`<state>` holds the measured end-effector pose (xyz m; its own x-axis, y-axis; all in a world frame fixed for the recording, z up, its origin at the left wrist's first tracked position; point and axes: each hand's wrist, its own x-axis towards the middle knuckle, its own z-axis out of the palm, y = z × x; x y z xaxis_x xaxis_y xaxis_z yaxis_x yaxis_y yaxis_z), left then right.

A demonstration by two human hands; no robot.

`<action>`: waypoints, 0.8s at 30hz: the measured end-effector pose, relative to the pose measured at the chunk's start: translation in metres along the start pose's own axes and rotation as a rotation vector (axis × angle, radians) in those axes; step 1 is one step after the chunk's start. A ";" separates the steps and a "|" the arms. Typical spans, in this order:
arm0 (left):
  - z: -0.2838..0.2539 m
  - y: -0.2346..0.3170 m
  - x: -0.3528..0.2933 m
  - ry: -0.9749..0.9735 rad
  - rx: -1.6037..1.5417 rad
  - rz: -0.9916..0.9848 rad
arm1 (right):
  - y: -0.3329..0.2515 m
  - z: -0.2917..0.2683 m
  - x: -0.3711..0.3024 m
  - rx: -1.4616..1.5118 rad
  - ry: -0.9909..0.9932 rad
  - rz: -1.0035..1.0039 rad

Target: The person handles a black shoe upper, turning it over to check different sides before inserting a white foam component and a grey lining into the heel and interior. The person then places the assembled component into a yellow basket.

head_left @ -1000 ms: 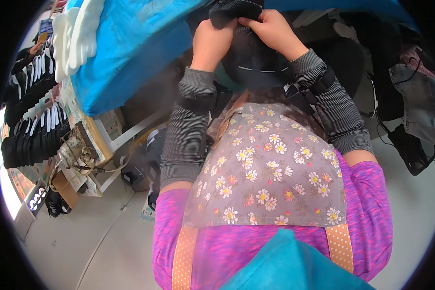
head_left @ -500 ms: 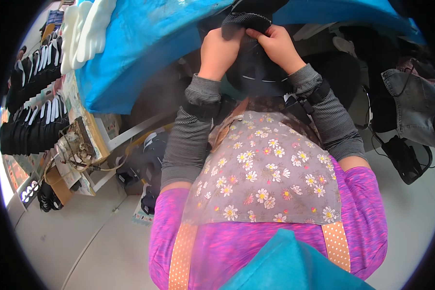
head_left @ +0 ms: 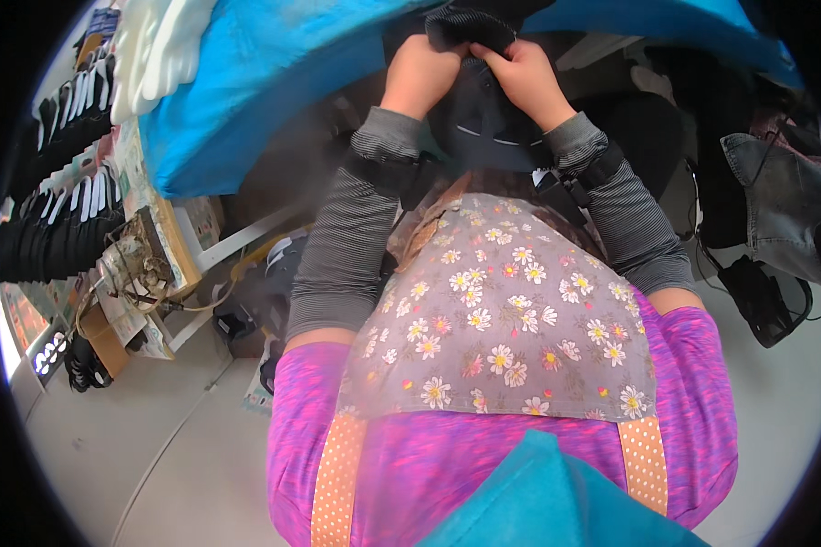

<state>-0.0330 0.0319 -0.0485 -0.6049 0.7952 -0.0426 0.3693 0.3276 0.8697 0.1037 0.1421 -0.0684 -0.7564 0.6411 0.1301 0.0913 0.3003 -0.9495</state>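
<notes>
My left hand (head_left: 422,75) and my right hand (head_left: 529,82) come together at the top middle of the head view. Both have their fingers closed on a black ribbed fabric piece (head_left: 471,27) with fine pale lines. Its upper part bunches and folds over above my fingertips; its full shape is hidden. Both thumbs meet at its lower edge, the left one partly covered. Just under my hands is something dark with pale curved marks (head_left: 488,132), too dim to name.
A blue cover (head_left: 274,82) drapes the work surface ahead. White foot-shaped forms (head_left: 166,59) stand at the upper left. Rows of black pieces with white strips (head_left: 64,223) fill a rack at far left. Denim (head_left: 780,201) and a black bag (head_left: 762,296) hang at right.
Both hands have risen slightly in the picture with the black ribbed fabric piece still between them. Its folded top has shifted a little up and right. The grip looks the same.
</notes>
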 end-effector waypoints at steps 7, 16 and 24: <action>-0.008 0.015 -0.013 0.086 -0.024 0.122 | -0.029 -0.006 -0.005 0.253 0.012 0.056; -0.002 0.002 -0.003 -0.004 -0.051 0.008 | -0.013 -0.006 0.001 -0.022 -0.076 0.073; -0.014 0.014 -0.018 0.080 -0.202 0.306 | -0.036 0.000 -0.001 0.144 0.024 -0.056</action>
<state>-0.0270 0.0145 -0.0288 -0.5443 0.7956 0.2660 0.3999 -0.0326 0.9160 0.1010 0.1306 -0.0340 -0.7415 0.6436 0.1896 -0.0459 0.2332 -0.9713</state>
